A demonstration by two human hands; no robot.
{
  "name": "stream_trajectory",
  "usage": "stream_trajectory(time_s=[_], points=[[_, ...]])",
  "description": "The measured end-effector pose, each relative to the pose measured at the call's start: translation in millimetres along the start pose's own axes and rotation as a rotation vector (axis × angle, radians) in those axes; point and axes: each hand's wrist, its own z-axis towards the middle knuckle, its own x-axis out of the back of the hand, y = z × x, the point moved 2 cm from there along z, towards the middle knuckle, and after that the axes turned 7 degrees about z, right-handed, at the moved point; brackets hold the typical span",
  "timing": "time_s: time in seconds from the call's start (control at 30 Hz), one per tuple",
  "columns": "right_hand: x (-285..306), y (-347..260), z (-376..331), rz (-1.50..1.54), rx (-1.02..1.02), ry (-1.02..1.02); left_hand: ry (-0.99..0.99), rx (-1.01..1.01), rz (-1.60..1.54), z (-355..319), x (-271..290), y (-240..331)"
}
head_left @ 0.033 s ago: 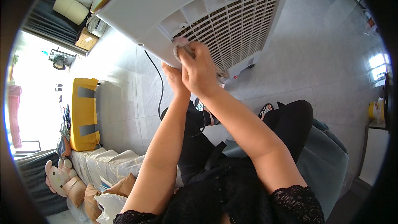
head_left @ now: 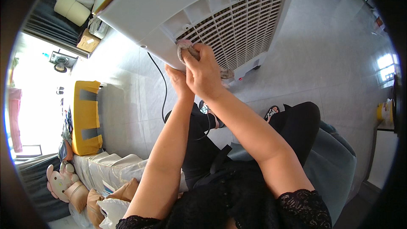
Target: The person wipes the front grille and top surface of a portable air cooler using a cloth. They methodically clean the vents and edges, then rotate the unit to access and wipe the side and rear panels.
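Note:
A white appliance housing point(head_left: 161, 17) with a slatted grille point(head_left: 243, 25) on its side, perhaps an air cooler, stands right in front of me. My right hand point(head_left: 204, 71) is closed around a bunched greyish-pink cloth point(head_left: 185, 46). It presses the cloth to the frame at the grille's near left corner. One end of the cloth sticks out on the right side of that hand. Partly covered by my right wrist, my left hand point(head_left: 179, 80) rests at the housing's lower edge. Its visible fingers are stretched out, and the others are hidden.
A black cord point(head_left: 164, 85) runs from under the housing down past my legs. To the left are a yellow-covered piece of furniture point(head_left: 87, 116), a sofa point(head_left: 112, 167) with cushions, a plush toy point(head_left: 59, 182) and a cardboard box point(head_left: 88, 40). I sit on a grey-green seat point(head_left: 333, 157).
The cloth in my right hand has shifted very slightly at the grille corner, and its loose end looks sharper. My left hand and the housing stay in place.

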Motion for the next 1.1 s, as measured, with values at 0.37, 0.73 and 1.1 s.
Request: stream_trajectory(time_s=[0.37, 0.73, 1.1], points=[[6, 11, -10, -0.045, -0.095, 0.043, 0.067, -0.111, 0.131, -6, 0, 7], [14, -2, 1, 0.032, -0.239, 0.037, -0.047, -0.04, 0.108, 0, 3, 10], [25, -3, 22, -0.039, -0.082, -0.04, 0.007, -0.087, 0.083, -1, 7, 13]])
